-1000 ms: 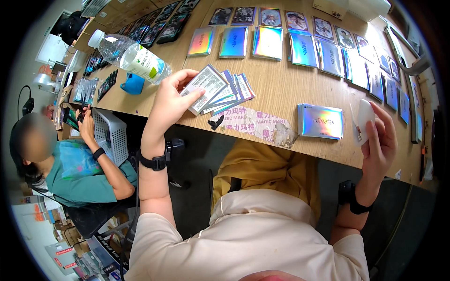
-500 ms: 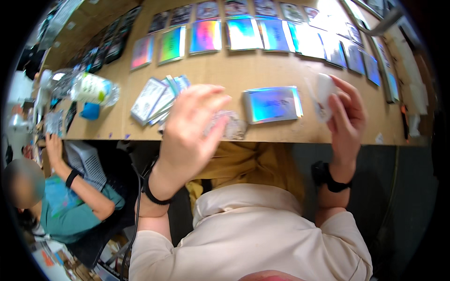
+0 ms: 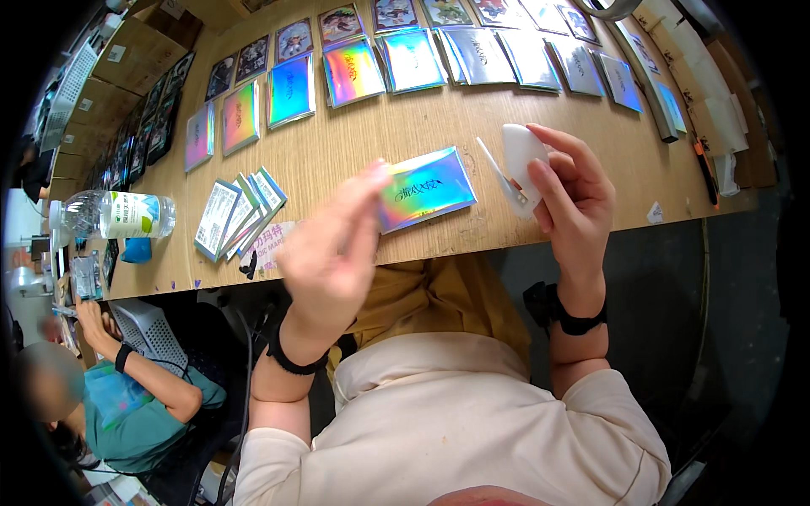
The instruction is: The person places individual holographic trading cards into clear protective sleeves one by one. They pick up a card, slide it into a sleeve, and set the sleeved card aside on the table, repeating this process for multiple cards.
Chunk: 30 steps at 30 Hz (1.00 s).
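Note:
A shiny rainbow-foil card pack [image 3: 428,191] lies flat near the table's front edge. My left hand [image 3: 331,244] hovers over its left end, blurred, with fingers stretched out and the thumb apart; whether the fingertips touch the foil I cannot tell. Between the thumb and fingers of my right hand [image 3: 580,190] is a small white hinged plastic device [image 3: 523,160], its thin flap swung apart on the left and a copper-coloured part inside. That device is held up just right of the pack. A fanned stack of sleeved cards [image 3: 240,212] lies left of my left hand.
Foil packs [image 3: 413,61] stand in a curved row across the table [image 3: 337,139], with picture cards [image 3: 341,24] behind them. At left are a clear bottle [image 3: 126,214] and a blue object [image 3: 137,250]. A seated co-worker [image 3: 139,396] is at lower left, an orange-black cutter [image 3: 705,169] far right.
The view has shifted, moving the table's contents within the picture. My left hand remains by the foil pack, now over its left end. My right hand still holds the white device, its flap wider apart.

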Each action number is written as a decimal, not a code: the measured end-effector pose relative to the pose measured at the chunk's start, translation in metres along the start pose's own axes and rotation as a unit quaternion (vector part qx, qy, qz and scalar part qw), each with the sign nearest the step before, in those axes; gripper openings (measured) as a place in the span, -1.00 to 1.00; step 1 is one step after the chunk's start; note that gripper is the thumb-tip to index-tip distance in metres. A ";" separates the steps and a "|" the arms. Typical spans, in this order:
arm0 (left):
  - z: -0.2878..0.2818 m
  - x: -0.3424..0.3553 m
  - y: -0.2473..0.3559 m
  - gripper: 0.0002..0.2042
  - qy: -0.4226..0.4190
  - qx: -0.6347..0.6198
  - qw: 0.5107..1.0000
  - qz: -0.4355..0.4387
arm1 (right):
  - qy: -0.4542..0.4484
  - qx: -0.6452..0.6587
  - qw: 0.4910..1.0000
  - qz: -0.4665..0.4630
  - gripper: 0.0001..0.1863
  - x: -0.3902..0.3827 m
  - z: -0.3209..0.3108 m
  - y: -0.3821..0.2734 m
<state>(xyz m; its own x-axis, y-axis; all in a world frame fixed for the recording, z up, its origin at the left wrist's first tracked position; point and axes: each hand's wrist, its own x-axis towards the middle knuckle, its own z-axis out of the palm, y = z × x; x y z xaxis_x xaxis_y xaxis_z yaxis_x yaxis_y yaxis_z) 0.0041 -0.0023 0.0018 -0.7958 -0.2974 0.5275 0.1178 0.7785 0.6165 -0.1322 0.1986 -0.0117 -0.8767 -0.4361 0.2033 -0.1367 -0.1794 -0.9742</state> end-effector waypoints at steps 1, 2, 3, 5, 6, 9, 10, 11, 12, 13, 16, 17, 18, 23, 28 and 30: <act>-0.003 -0.001 0.001 -0.79 0.053 -0.034 0.996 -0.060 | 0.005 0.007 1.000 0.000 -0.70 0.000 0.002 -0.001; -0.004 0.002 -0.002 -0.79 0.077 -0.169 0.975 -0.123 | 0.000 0.008 1.000 -0.008 -0.70 -0.001 0.004 -0.003; -0.007 0.003 -0.004 -0.79 0.103 -0.297 0.931 -0.184 | -0.009 0.012 1.000 -0.015 -0.70 -0.002 0.007 -0.005; -0.014 0.003 -0.010 -0.81 0.079 -0.476 0.837 -0.257 | -0.029 0.021 0.999 -0.023 -0.69 -0.002 0.014 -0.010; -0.017 0.003 -0.013 -0.82 0.063 -0.513 0.804 -0.294 | -0.039 0.025 0.999 -0.024 -0.69 -0.002 0.017 -0.013; -0.020 -0.004 -0.028 -0.84 0.014 -0.584 0.744 -0.325 | -0.061 0.046 0.997 -0.026 -0.69 -0.002 0.026 -0.015; -0.020 -0.006 -0.028 -0.84 0.011 -0.595 0.733 -0.330 | -0.065 0.050 0.996 -0.029 -0.69 -0.003 0.029 -0.014; -0.021 -0.007 -0.028 -0.83 0.009 -0.605 0.721 -0.336 | -0.069 0.054 0.996 -0.033 -0.69 -0.003 0.031 -0.014; -0.021 -0.007 -0.028 -0.83 0.007 -0.608 0.719 -0.337 | -0.071 0.054 0.995 -0.034 -0.69 -0.003 0.032 -0.013; -0.021 -0.007 -0.027 -0.83 0.006 -0.611 0.716 -0.338 | -0.073 0.053 0.995 -0.035 -0.69 -0.003 0.033 -0.013; -0.020 -0.008 -0.026 -0.82 0.020 -0.608 0.713 -0.350 | -0.075 0.050 0.995 -0.031 -0.69 -0.004 0.035 -0.014; -0.020 -0.009 -0.026 -0.81 0.027 -0.604 0.712 -0.356 | -0.075 0.049 0.996 -0.029 -0.69 -0.004 0.035 -0.015; -0.020 -0.009 -0.026 -0.81 0.029 -0.605 0.711 -0.357 | -0.076 0.052 0.995 -0.029 -0.69 -0.004 0.035 -0.015; -0.021 -0.011 -0.029 -0.81 0.025 -0.606 0.711 -0.356 | -0.086 0.056 0.994 -0.032 -0.69 -0.003 0.037 -0.015; -0.023 -0.009 -0.030 -0.82 -0.004 -0.616 0.707 -0.348 | -0.089 0.060 0.994 -0.036 -0.69 -0.004 0.038 -0.014; -0.022 -0.009 -0.029 -0.81 0.004 -0.617 0.704 -0.352 | -0.088 0.062 0.994 -0.035 -0.69 -0.004 0.038 -0.014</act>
<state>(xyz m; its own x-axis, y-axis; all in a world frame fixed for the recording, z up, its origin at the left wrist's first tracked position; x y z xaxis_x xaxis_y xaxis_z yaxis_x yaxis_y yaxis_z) 0.0209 -0.0347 -0.0082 -0.9124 -0.3759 -0.1620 0.1264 -0.6350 0.7621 -0.1093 0.1691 0.0053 -0.7716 -0.5643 0.2937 -0.1268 -0.3161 -0.9402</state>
